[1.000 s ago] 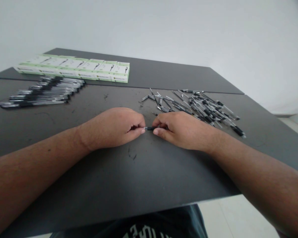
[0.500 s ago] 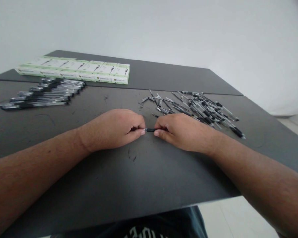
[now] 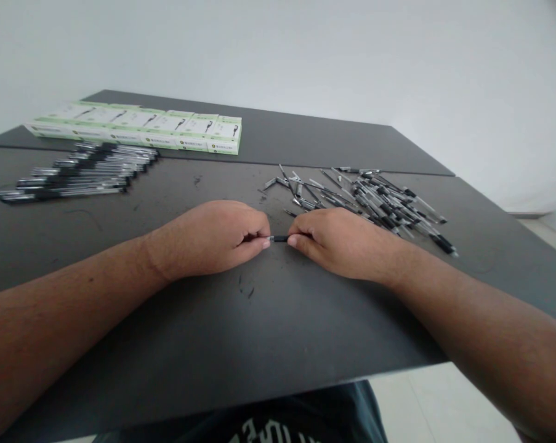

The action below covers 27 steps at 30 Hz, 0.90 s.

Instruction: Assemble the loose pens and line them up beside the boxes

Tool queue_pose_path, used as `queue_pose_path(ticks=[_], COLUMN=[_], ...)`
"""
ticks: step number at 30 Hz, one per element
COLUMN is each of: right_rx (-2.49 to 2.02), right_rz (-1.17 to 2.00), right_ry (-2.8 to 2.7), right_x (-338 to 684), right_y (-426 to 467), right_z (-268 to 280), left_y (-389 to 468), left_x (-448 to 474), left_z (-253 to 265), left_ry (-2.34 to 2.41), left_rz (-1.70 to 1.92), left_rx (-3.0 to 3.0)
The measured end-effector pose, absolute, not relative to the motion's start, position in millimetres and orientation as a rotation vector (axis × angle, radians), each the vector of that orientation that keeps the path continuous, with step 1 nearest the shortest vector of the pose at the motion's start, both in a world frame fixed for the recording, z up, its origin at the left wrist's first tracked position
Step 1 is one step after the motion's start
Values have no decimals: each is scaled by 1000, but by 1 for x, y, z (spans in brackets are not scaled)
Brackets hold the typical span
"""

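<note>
Between my two hands a pen (image 3: 280, 239) lies level, its clear barrel and black grip showing in the short gap. My left hand (image 3: 217, 239) pinches the clear end between thumb and curled fingers. On the other side my right hand (image 3: 340, 243) pinches the black grip end; both outer ends of the pen are hidden in the hands. Just beyond my right hand lies a loose heap of pen parts (image 3: 383, 200), with clear barrels, black grips and thin refills mixed together.
At the left, several pens (image 3: 88, 169) lie side by side in a slanted row. Behind them stand white and green boxes (image 3: 167, 129) in a line. The dark table (image 3: 259, 332) has ink marks, and its front edge is close to my body. A pale wall (image 3: 278, 55) rises behind.
Hardly anything differs. Both hands keep their pinch on the pen, and the whole view has shifted very slightly.
</note>
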State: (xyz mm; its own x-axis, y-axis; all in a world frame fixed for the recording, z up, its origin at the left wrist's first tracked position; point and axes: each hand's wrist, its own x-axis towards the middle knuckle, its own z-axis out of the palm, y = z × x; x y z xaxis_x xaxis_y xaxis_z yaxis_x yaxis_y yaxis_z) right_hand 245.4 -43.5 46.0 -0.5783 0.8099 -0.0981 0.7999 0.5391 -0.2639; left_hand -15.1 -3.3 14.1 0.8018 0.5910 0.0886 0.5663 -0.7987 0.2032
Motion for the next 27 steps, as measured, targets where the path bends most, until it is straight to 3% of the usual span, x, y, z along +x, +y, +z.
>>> queue_pose_path(ticks=[27], right_rx=[-1407], right_rz=[452], right_ry=[-2740], right_x=[248], right_y=[-44], right_z=[46], left_y=[-4], left_x=[-14], left_z=[16], left_ry=[916], left_rz=[219], left_rx=[2818])
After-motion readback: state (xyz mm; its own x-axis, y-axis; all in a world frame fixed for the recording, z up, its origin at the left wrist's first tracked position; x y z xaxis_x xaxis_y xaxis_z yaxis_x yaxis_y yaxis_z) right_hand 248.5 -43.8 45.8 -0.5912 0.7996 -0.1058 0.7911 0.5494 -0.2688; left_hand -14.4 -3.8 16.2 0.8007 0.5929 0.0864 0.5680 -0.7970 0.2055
